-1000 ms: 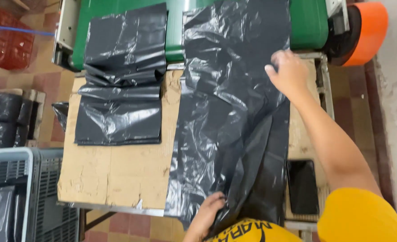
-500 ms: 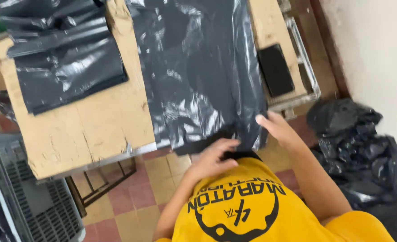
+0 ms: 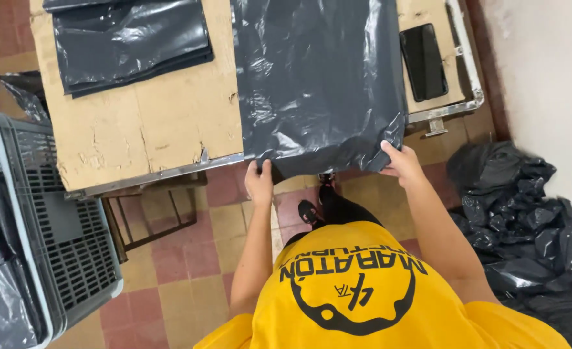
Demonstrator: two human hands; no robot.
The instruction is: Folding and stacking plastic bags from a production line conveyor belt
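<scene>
Two hands grip the near edge of our dark plastic bag [image 3: 318, 84] at frame centre: left hand [image 3: 259, 183] and right hand [image 3: 402, 163] both closed on it. We judge folding barely begun; folded bags [image 3: 131, 42] sit stacked upper left.
</scene>
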